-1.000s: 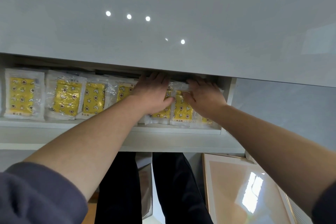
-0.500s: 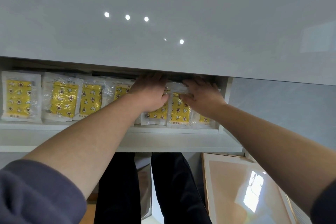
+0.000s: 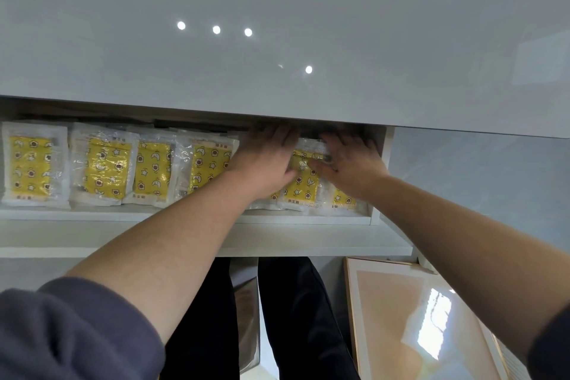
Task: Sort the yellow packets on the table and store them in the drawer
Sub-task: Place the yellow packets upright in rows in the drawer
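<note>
Packet (image 3: pixel 301 182) right-centre of frame, long axis vertical, between left hand (image 3: pixel 265 160) and right hand (image 3: pixel 351 166); both hands flat, fingers (image 3: pixel 274 137) straight, pressing, nothing gripped.

White drawer (image 3: pixel 92 237) — a row of yellow packets (image 3: pixel 152 171) inside

We stretch both arms forward; our left hand (image 3: pixel 266 160) and right hand (image 3: pixel 352 167) lie close together, palms down, fingers straight, thumbs almost touching.
</note>
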A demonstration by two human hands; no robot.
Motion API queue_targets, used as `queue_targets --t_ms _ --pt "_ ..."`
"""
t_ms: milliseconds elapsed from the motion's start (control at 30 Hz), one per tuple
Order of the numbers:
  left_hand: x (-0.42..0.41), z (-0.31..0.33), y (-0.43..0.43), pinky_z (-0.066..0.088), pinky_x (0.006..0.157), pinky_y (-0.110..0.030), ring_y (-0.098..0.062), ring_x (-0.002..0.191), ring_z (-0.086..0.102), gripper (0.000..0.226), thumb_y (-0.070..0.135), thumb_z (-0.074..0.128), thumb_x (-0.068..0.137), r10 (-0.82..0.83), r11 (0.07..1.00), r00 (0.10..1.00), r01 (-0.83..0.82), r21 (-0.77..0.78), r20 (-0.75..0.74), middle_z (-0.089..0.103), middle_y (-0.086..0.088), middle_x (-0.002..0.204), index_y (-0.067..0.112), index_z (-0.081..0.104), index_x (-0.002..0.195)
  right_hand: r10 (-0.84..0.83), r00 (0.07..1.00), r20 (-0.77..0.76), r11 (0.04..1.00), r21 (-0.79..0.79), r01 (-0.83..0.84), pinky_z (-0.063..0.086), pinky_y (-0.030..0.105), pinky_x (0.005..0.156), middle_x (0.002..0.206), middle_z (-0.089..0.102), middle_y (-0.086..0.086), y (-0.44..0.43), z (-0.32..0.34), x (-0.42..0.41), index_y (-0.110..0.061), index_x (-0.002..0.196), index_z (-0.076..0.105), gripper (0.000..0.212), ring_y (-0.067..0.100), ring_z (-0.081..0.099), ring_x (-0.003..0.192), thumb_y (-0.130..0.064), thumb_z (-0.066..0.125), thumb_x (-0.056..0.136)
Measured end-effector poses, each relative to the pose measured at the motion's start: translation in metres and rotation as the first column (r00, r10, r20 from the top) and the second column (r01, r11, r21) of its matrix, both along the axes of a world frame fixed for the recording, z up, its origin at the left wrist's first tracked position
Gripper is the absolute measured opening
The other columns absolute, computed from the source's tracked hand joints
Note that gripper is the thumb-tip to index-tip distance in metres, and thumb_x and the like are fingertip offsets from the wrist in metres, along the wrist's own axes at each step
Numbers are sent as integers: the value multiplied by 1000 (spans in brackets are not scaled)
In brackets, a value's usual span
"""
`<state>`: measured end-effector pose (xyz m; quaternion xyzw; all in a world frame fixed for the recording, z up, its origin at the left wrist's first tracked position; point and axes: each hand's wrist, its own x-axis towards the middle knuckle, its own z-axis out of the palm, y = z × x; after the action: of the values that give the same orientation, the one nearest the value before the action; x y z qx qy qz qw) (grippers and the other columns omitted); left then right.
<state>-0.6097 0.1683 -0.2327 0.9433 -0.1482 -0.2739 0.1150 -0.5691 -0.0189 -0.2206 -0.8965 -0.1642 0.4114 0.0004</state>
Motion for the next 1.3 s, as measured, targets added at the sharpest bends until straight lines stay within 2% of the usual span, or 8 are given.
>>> queue_targets --t_ms 233,333,533,733,900,1033,1133,1300 --pt "-14 -9 -7 28 110 -53 -32 129 44 75 59 53 85 18 997 999 -21 72 49 50 -11 137 9 42 139 45 993 -105 999 9 -45 27 43 111 142 43 -1 -3 -2 13 -29 141 33 76 25 39 132 -67 59 79" --pt "-16 -9 -6 33 107 -52 -33 123 49 76 60 56 82 2 997 998 -7 72 70 54 -12 133 8 46 136 84 986 -145 996 4 -84 32 41 107 136 47 -3 0 -2 18 -30 136 36 80 23 44 126 -67 66 72" --pt "-14 -7 4 44 96 -48 -32 112 56 81 65 63 73 8 999 989 -15 44 147 60 -12 121 7 53 128 115 987 -116 993 18 -113 34 39 107 145 41 -5 7 3 20 -30 143 32 83 22 41 131 -68 61 76" --pt "-13 -9 26 41 103 -49 -32 114 56 82 62 61 76 -40 996 997 34 86 65 59 -11 124 7 48 136 132 991 -32 990 56 -130 22 40 113 152 34 -2 20 6 -2 -25 151 22 90 23 32 138 -65 60 80" --pt "-5 -8 30 37 107 -47 -30 121 51 83 61 62 77 -104 993 994 103 50 22 54 -10 130 8 44 138 146 984 -97 988 61 -141 22 41 113 153 31 -2 22 7 7 -26 150 23 90 23 30 140 -62 65 78" --pt "-3 -3 49 34 109 -47 -29 128 46 109 67 76 57 -176 984 984 176 -6 -12 47 -7 141 12 37 144 179 979 -97 982 77 -172 16 46 116 158 20 -1 29 9 8 -28 153 10 107 26 21 144 -63 71 72" --pt "-4 0 64 31 111 -47 -28 131 41 130 73 78 43 -236 970 969 239 39 -75 41 -5 145 14 28 147 315 949 -26 949 36 -314 10 51 117 160 12 0 34 1 -6 -29 154 -1 118 27 15 146 -67 71 68" --pt "-13 -1 57 28 112 -50 -30 131 38 129 75 73 50 -241 953 969 247 173 -57 39 -9 144 8 23 148 303 953 1 953 12 -303 4 55 117 160 10 0 34 -4 -13 -33 152 -5 121 27 8 147 -69 71 66"
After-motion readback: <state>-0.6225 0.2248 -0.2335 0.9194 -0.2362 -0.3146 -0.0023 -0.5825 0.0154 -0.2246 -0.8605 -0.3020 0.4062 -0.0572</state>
